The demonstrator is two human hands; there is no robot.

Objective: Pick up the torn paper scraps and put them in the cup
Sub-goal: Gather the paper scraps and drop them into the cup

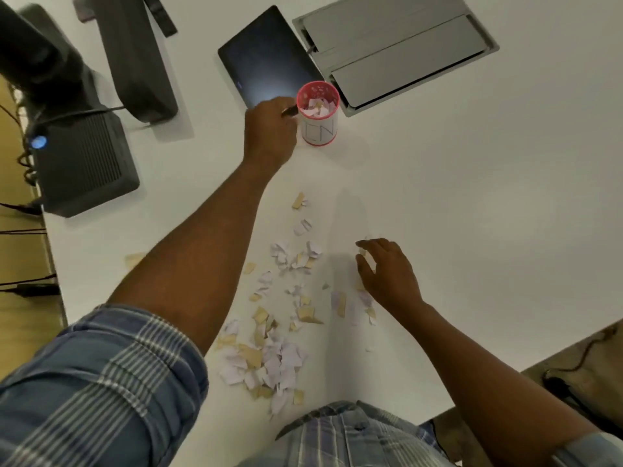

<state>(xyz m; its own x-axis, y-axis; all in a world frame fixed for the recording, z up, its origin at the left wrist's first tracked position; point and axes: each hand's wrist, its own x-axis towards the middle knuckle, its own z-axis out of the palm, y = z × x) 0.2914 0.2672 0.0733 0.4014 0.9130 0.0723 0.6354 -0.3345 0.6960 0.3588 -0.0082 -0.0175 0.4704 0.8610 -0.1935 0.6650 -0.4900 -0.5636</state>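
The cup [318, 112] stands at the far side of the white table [472, 214], pink-rimmed and already holding a layer of white scraps, set out of the litter so nothing gets knocked while the picking goes on nearer the body. The left hand [269, 129] is stretched right out to it, arm long and nearly straight from the rolled plaid sleeve [101, 375], knuckles up, fingertips at the cup's left rim; the fingers look bunched together as if at the drop, but whether a scrap sits between them I cannot tell, since the back of the hand hides the tips. Meanwhile the right hand [387, 267] works close in, palm down and hovering low over the table, fingers curled into a loose claw with a pale scrap or two caught at the fingertips, so it reads as pinching up the next load. One hand delivers while the other gathers, by the look of it. The torn paper scraps [269, 358], white and tan, lie mostly in a heap near the table edge by the person's body, thinning out in a trail toward the middle; plenty left. A dark tablet [266, 55] lies just behind the cup, touching or nearly so.
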